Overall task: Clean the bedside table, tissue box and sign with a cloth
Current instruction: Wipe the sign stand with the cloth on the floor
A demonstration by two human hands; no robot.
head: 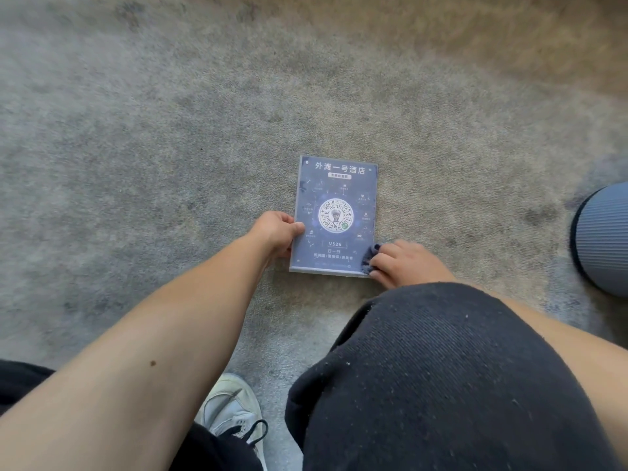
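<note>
A blue acrylic sign [334, 198] with a round QR code and white lettering lies flat on the grey carpet [170, 147]. My left hand [278, 232] grips the sign's left edge, thumb on its face. My right hand [404, 263] presses a small dark blue cloth [370, 256] onto the sign's lower right corner; most of the cloth is hidden under the fingers. The bedside table and tissue box are not in view.
A round ribbed blue-grey object [603, 239] stands on the carpet at the right edge. My knee in dark trousers [441, 368] fills the lower right, and a pale sneaker [231, 413] rests on the floor below the sign.
</note>
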